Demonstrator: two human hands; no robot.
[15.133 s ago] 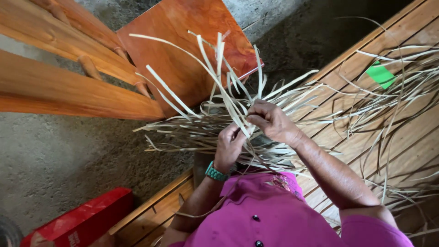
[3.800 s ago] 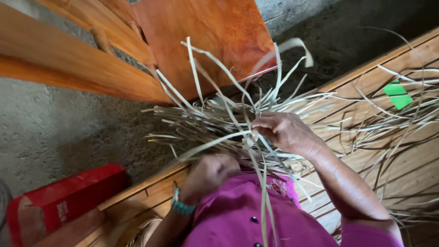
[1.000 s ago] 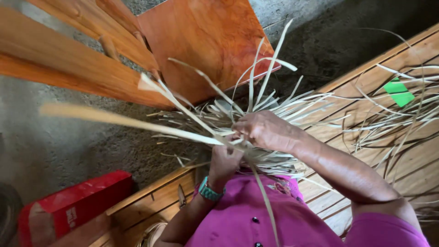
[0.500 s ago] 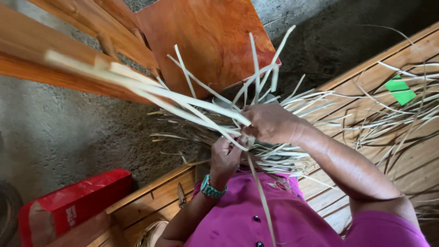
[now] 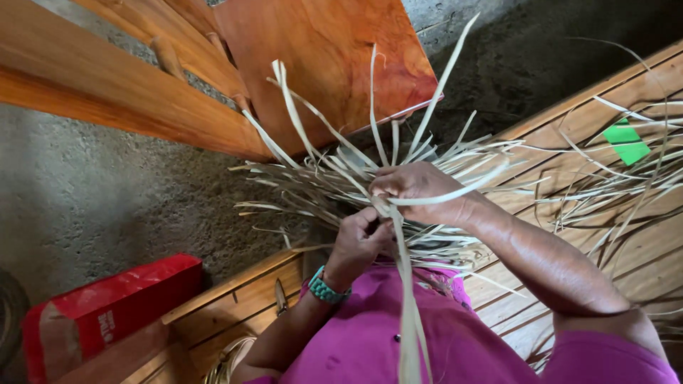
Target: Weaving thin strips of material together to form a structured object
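Half a second back, long strips swept out to the left across the wooden frame; now they stand more upright, fanning above the hands, and one strip hangs straight down over the magenta shirt [image 5: 398, 341].

Left hand [image 5: 359, 238] — closed, fingertips pinching strips at the core of the bundle, just below the right hand. A turquoise bead bracelet [image 5: 326, 288] sits at its wrist.

Right hand [image 5: 420, 190] — closed over the top of the bundle, with one pale strip [image 5: 455, 190] running across its knuckles. Both hands touch each other at the work point.

The bundle of pale palm-leaf strips [image 5: 334, 174] lies between the hands and the orange-brown wooden board [image 5: 327, 64], spreading left and right. More loose strips [image 5: 612, 192] trail over the slatted wooden bench [image 5: 569, 142] to the right. A green scrap [image 5: 626, 142] lies on that bench, well apart from the hands. A red carton [image 5: 107, 306] rests on the concrete floor [image 5: 92, 192] at lower left.

Procedure for the step in hand, as judged from the grip:
- Keep the left pinch firm at the crossing, so placed strips do not slip.
- Lead one strip at a time with the right hand — flat, not twisted.
- Hold free ends clear of the crossing to avoid snagging.
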